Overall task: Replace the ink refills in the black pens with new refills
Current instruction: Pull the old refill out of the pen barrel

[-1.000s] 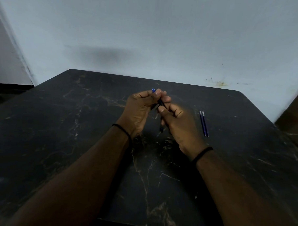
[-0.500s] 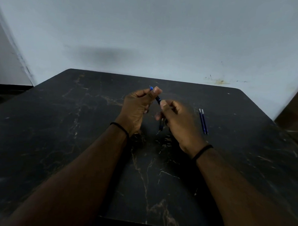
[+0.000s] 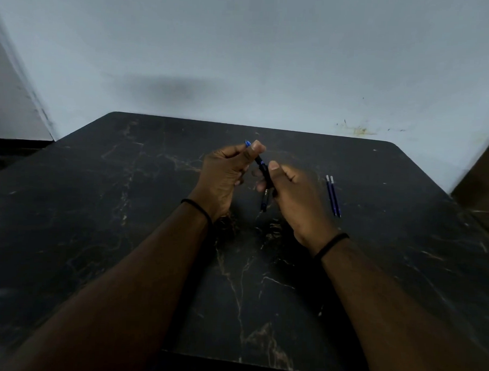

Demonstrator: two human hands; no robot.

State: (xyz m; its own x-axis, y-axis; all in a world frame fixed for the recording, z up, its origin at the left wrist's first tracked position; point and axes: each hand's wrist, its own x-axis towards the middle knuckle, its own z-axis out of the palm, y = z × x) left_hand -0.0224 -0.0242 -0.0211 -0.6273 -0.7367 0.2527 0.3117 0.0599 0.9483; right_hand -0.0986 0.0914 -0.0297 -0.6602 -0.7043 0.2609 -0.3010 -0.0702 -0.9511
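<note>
**Black pen held between both hands above the table**

Head view. We find one black pen (image 3: 263, 175) held in the air over the dark marbled table (image 3: 96, 207), near the middle of its far half. Its long axis runs on a slant: the upper end points up and to the far left, the lower end down and toward us. A blue tip (image 3: 248, 143) shows at the upper end, just past the left thumb. The lower end, with a blue band, hangs free below the hands and appears clear of the tabletop.

We note the left hand (image 3: 224, 173) with fingers curled, pinching the pen's upper part between thumb and forefinger. The right hand (image 3: 296, 196) has its fingers curled round the barrel lower down, thumb laid along it. The pen thus lies between the two hands, which sit close together but do not touch. Each wrist carries a black band.

Two blue refills (image 3: 333, 195) lie side by side on the table to the right of the right hand, near it but apart, their pale ends pointing away from us.

We see no containers. A pale wall (image 3: 244, 45) stands behind the table.
</note>
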